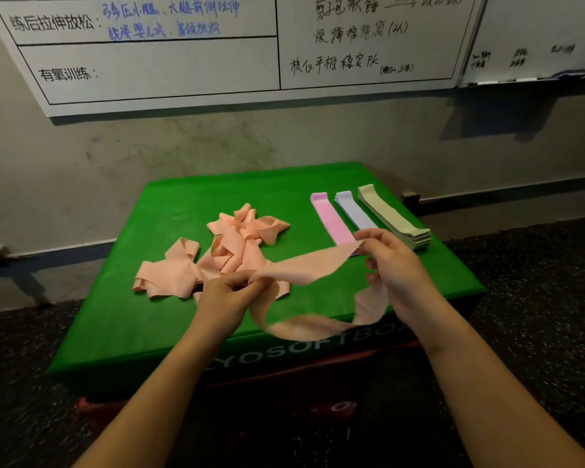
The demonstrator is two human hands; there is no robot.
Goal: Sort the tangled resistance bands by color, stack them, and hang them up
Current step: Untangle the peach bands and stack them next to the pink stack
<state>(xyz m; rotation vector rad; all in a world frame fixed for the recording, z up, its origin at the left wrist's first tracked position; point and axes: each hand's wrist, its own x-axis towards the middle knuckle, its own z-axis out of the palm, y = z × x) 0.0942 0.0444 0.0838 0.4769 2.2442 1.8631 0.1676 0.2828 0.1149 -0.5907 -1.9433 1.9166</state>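
One peach-coloured elastic resistance band (pixel 304 265) is being pinched taut above the green padded counter (pixel 156 319) by the left hand (pixel 228 293) and right hand (pixel 394 261), apparently awaiting flattening beside the sorted pink stack (pixel 330 219), lilac stack (pixel 353 211) and sage stack (pixel 395 219).

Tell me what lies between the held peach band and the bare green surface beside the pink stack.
Nothing visible. The peach band hangs between the left hand and the right hand, just in front of the pink stack. The tangled peach pile lies apart, further left on the green box.
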